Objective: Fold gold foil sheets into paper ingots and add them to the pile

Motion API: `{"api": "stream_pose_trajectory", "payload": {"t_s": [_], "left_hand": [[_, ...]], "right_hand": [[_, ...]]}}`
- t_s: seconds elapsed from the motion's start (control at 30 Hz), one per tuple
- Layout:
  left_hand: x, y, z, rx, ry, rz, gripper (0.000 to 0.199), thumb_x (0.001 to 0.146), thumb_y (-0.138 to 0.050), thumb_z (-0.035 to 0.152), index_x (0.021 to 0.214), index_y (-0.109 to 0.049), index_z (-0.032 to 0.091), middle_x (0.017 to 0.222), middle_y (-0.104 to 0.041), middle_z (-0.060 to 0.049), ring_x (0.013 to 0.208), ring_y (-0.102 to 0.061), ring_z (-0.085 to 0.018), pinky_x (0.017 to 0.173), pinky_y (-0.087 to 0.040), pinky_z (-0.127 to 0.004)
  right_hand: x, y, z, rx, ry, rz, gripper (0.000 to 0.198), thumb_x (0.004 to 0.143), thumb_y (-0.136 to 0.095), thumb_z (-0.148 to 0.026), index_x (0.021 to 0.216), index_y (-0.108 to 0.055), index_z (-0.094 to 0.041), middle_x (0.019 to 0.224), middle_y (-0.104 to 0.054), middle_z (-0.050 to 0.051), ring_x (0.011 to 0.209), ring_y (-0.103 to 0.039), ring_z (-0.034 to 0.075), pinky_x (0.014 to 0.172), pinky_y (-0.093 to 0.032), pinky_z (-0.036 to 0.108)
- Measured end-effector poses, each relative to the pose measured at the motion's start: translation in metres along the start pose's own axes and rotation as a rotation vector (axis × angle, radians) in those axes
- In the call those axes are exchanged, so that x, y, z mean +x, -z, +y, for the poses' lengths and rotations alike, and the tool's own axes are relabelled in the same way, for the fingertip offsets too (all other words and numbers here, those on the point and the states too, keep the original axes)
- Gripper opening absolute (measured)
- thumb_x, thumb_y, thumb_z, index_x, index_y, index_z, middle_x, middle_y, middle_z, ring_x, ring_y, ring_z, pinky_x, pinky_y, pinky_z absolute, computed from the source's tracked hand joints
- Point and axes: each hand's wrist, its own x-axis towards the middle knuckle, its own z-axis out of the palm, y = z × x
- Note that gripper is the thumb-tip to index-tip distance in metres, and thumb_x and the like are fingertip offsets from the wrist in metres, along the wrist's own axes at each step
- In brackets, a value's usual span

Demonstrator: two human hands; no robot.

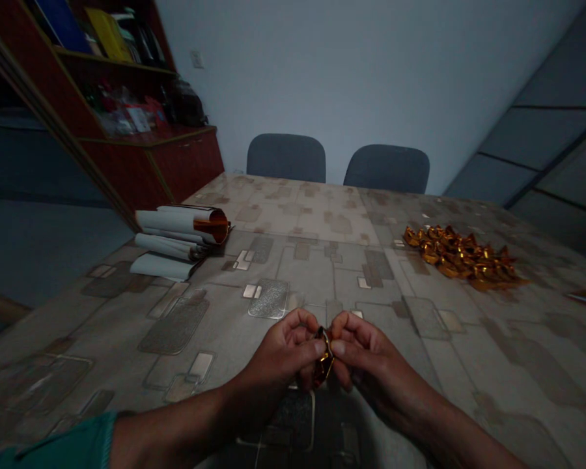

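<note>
Folded sheets (168, 241): well off to the left of the grip and farther from the wearer, pale backs outward, a gold-orange face showing in one curled end.
Left hand (289, 346): thumb and fingers pinch the foil piece from its left side; the thumb tip lies over its edge, so this hand seems to cover more of it.
Foil piece (325, 369): right in the grip, between the two sets of fingertips; its long axis runs roughly away from the wearer, across the line joining the hands, lower end hanging below the thumbs.
Foil look: shiny gold-orange, creased, narrow, with a pale rim along the upper fold and dark shadow at the top; finer folds are too small to tell.
Right hand (367, 352): thumb and fingertips pinch the piece's right edge, opposite the left thumb.
Gold pile (461, 257): well apart, right of and beyond the grip, many pointed, glossy folded shapes clustered on the patterned tablecloth (312, 270).
</note>
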Motion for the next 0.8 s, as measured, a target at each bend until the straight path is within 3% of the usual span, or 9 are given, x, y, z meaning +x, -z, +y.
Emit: {"api": "stream_pose_trajectory", "payload": {"t_s": [0.13, 0.37, 0.63, 0.8], "left_hand": [[-0.0017, -0.0018, 0.0014, -0.017, 0.026, -0.005, 0.042, 0.075, -0.080, 0.042, 0.094, -0.049, 0.021, 0.066, -0.061, 0.005, 0.045, -0.052, -0.007, 0.042, -0.029, -0.018], [-0.0012, -0.0031, 0.0029, -0.013, 0.031, -0.047, 0.041, 0.075, -0.079, 0.044, 0.095, -0.053, 0.019, 0.062, -0.061, 0.003, 0.046, -0.051, -0.008, 0.041, -0.032, -0.018], [-0.0015, 0.0032, 0.0081, -0.143, 0.159, -0.006, 0.042, 0.074, -0.083, 0.033, 0.102, -0.055, 0.017, 0.073, -0.065, 0.000, 0.055, -0.057, -0.008, 0.054, -0.041, -0.019], [-0.0008, 0.0013, 0.0057, -0.120, 0.124, -0.018, 0.044, 0.071, -0.086, 0.035, 0.097, -0.055, 0.018, 0.069, -0.063, 0.003, 0.052, -0.055, -0.008, 0.049, -0.037, -0.019]], "right_hand": [[0.0006, 0.0003, 0.0010, 0.060, -0.035, 0.016, 0.027, 0.075, -0.085, -0.028, 0.081, -0.061, -0.017, 0.057, -0.059, -0.005, 0.045, -0.049, 0.005, 0.047, -0.034, 0.016], [0.0004, 0.0037, 0.0027, 0.071, -0.037, 0.048, 0.025, 0.075, -0.086, -0.028, 0.082, -0.065, -0.016, 0.052, -0.062, -0.004, 0.044, -0.051, 0.006, 0.048, -0.039, 0.015], [0.0016, 0.0024, -0.0019, 0.100, -0.041, 0.092, 0.029, 0.070, -0.089, -0.027, 0.082, -0.066, -0.015, 0.054, -0.062, -0.005, 0.045, -0.054, 0.005, 0.046, -0.041, 0.014], [0.0012, 0.0020, -0.0008, 0.111, -0.059, 0.075, 0.027, 0.071, -0.089, -0.024, 0.082, -0.066, -0.016, 0.058, -0.060, -0.006, 0.047, -0.053, 0.004, 0.047, -0.041, 0.013]]}}
